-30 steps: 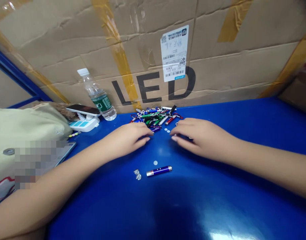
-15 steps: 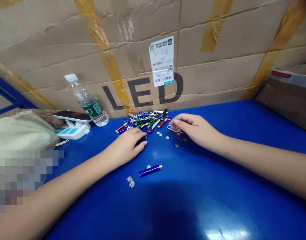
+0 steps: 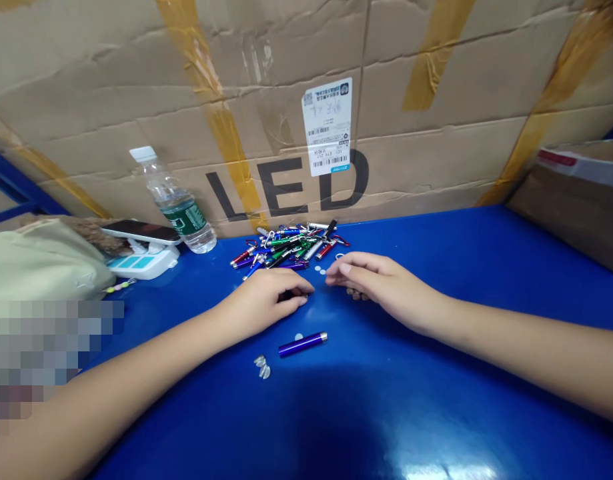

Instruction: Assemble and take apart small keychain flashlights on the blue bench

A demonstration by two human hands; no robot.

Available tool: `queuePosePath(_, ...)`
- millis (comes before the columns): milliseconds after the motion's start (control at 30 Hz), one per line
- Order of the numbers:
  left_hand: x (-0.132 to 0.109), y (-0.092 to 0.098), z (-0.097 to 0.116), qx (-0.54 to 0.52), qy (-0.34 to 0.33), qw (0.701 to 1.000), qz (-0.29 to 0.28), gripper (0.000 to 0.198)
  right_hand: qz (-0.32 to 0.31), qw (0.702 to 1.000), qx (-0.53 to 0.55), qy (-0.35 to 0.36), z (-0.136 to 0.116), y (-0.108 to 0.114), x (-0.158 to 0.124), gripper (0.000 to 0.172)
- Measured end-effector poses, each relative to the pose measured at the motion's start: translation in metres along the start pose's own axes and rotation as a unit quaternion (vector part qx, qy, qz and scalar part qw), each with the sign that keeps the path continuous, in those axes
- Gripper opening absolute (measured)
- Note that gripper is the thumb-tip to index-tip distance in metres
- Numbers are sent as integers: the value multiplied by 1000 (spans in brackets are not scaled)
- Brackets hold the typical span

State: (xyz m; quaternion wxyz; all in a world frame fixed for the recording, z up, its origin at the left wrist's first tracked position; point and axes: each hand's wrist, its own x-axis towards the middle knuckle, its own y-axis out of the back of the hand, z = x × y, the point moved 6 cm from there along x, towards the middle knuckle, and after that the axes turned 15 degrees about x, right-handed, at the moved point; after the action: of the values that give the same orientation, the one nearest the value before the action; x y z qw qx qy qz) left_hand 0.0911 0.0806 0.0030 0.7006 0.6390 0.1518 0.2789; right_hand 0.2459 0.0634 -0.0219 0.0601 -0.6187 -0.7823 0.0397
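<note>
My left hand point(image 3: 266, 303) rests on the blue table point(image 3: 436, 373), fingers curled over a small dark object I cannot name. My right hand point(image 3: 381, 283) lies beside it, fingers bent and pinched low over some small coin-like batteries, fingertips nearly meeting the left hand. Behind both hands lies a pile of small coloured keychain flashlights point(image 3: 289, 245). Nearer me, a single blue flashlight tube point(image 3: 303, 344) lies alone, with a few small silver parts point(image 3: 261, 367) to its left and a white disc point(image 3: 299, 337) just above it.
A large taped cardboard box marked LED point(image 3: 296, 133) stands along the back. A water bottle point(image 3: 175, 200), a phone on a white and teal power strip point(image 3: 143, 260) and a beige bag point(image 3: 36, 267) sit at left. Another box point(image 3: 571, 200) is at right.
My right hand has drawn back from the pile toward me and leftward, covering the small discs. My left hand shifted slightly toward me. The view has tilted a little.
</note>
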Motion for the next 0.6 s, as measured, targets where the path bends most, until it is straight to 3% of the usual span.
queuePosePath(133,-2,2,8,-30,11,999,-18,22,-29,994,108,11,3,-7,-2,19)
queuePosePath(333,-10,9,21,14,-1,1000,-17,25,33,989,129,58,5,25,21,18)
queuePosePath(467,-15,5,26,40,11,997,-63,32,54,994,13,96,-2,36,24,17)
queuePosePath(533,-17,1,27,40,14,995,-89,28,27,988,-98,117,-8,29,19,17)
queuePosePath(600,-17,-2,28,30,8,994,-105,21,-32,964,-222,145,-14,15,12,15)
